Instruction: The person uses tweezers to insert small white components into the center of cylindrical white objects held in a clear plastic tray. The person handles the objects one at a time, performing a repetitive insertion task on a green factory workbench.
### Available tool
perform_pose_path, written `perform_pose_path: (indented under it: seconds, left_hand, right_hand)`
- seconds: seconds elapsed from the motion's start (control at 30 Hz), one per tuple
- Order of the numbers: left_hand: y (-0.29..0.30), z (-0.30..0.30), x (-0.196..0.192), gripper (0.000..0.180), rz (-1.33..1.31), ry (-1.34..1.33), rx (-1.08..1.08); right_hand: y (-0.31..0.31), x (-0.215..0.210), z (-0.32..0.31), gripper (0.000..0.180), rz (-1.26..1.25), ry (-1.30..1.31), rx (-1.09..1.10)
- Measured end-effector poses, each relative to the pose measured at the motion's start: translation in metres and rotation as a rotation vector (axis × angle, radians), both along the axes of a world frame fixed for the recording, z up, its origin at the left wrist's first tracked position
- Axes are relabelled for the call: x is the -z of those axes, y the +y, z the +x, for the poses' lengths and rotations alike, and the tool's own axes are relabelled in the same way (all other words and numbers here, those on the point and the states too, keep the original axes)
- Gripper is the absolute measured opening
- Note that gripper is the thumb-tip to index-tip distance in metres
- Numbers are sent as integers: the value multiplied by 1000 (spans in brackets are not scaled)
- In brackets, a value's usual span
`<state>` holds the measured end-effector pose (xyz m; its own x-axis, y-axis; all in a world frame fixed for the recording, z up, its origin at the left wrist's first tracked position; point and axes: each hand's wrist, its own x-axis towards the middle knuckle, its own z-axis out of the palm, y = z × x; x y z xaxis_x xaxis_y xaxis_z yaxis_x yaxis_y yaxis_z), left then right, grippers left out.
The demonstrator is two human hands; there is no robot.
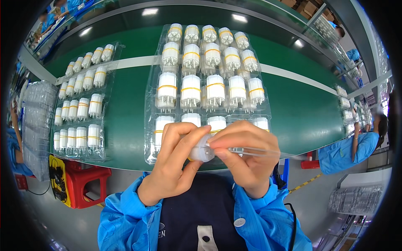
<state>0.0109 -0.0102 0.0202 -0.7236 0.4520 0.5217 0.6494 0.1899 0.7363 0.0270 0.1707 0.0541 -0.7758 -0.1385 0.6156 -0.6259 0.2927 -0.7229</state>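
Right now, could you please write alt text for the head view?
Left hand and right hand together hold a small white plastic cylinder above a clear plastic tray of similar yellow-banded cylinders on a green conveyor belt.

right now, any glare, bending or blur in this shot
Head view: ceiling lights glare off the green belt at the top; fisheye bends its edges and blacks out the corners; the white part held in the left hand and right hand is slightly soft, while the tray is sharp.
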Motion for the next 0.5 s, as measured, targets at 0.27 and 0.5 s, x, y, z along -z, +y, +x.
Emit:
perform_pose_path:
  seconds: [0.27,0.5]
  left_hand:
    - [1,2,1,64,46,43,-94]
    - [9,-2,16,65,196,56,-61]
  right_hand:
    - [-1,18,8,15,-634,-129,-95]
    - [-9,24,10,21,-347,-121,-25]
